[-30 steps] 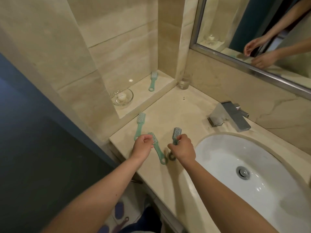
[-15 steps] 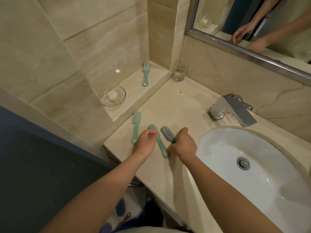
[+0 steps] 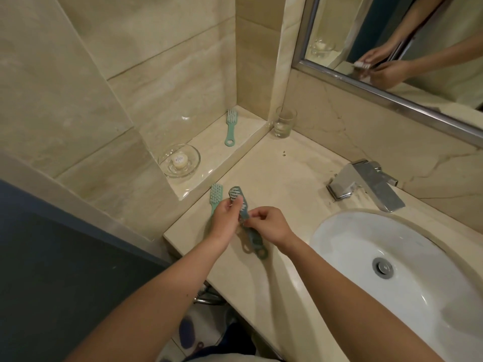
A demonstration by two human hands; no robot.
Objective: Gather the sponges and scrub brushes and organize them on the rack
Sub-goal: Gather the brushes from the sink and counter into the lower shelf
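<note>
The two dark-teal plastic scrub brushes (image 3: 236, 195) are bunched between your hands just above the beige stone table (image 3: 287, 178), heads pointing away and left, ring ends toward you. Your left hand (image 3: 224, 223) pinches near the heads and your right hand (image 3: 271, 226) pinches the necks. A pale-green plastic scrub brush (image 3: 216, 195) lies just beyond your left hand, the nearer one, long axis running away from you; a fourth pale-green brush (image 3: 230, 126) rests well apart on the raised ledge (image 3: 211, 150).

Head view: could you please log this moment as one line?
left grip: holds grey-teal plastic scrub brush | right grip: pinches teal brush | pale green brush: on counter | fourth brush: on ledge
</note>
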